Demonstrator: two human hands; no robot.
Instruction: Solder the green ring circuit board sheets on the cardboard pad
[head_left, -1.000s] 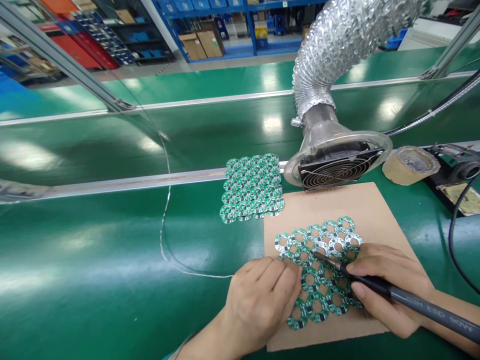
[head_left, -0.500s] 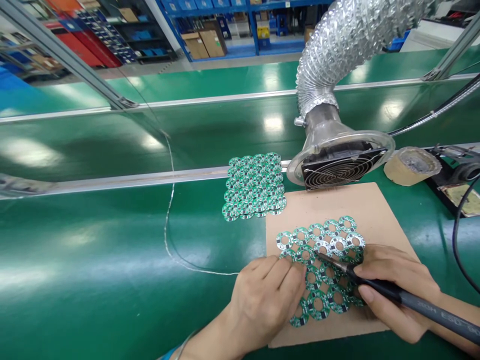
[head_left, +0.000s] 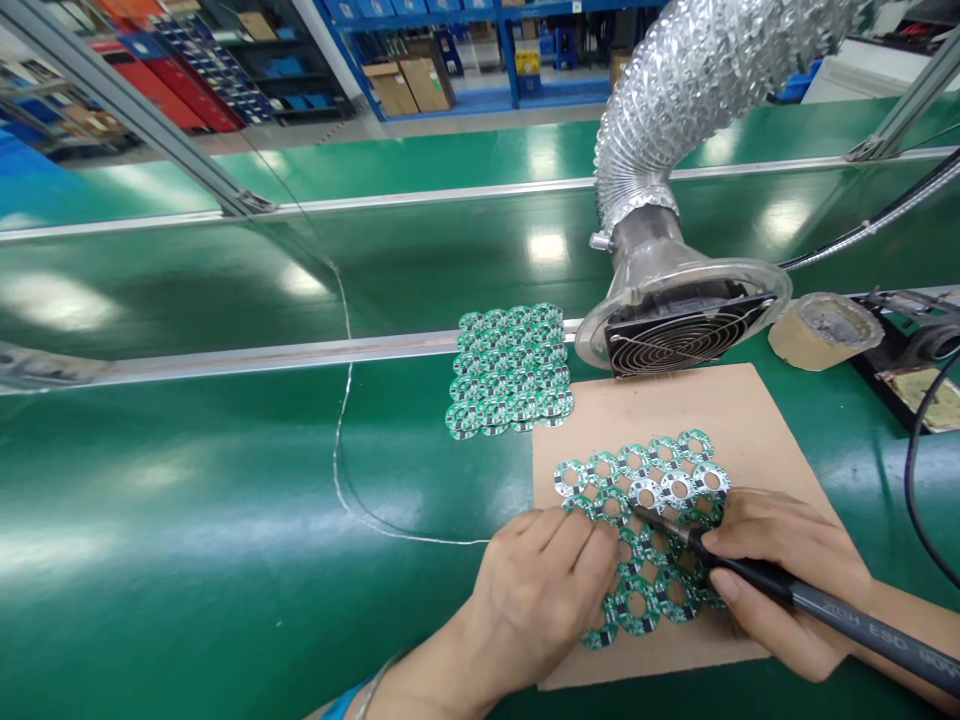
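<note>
As right fingers (head_left: 757, 537) hold one soldering iron (head_left: 810, 597), left fingers (head_left: 576, 548) pinch one wire (head_left: 420, 538).

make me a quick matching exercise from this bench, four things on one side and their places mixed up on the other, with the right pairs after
1. soldering iron
2. thin wire
3. cardboard sheet
4. black fan

A. leading to the left hand
B. at the lower end of the silver duct
C. held in the right hand
D. beneath the nearer circuit boards

Pairs: 1-C, 2-A, 3-D, 4-B
</note>
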